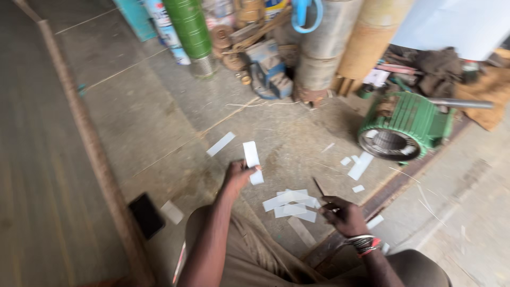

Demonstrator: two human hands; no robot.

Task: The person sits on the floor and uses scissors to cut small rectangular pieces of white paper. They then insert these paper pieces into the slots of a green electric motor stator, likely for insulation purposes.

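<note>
L hand (237, 175) pinches a white rectangular paper strip (252, 161), long axis upright, w/ fingers closed. R hand (344, 214) grips a thin dark pointed tool (319, 187), just right of the white paper-strip pile (292, 204) on the concrete floor (159, 122).

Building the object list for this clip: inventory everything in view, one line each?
flat white paper strips: a pile, white, on the concrete floor between the hands
loose white strips: several, white, scattered on the floor
green ribbed motor housing: one, green, on the floor at right
green coiled cylinder: one, green, upright at top
rusty metal drums: about two, brown-grey, top centre
blue metal part: one, blue, by the drums
flat black phone-like slab: one, black, floor at left
left hand: fingers pinch a white strip
right hand: holds a thin dark tool, bangles on the wrist
</note>
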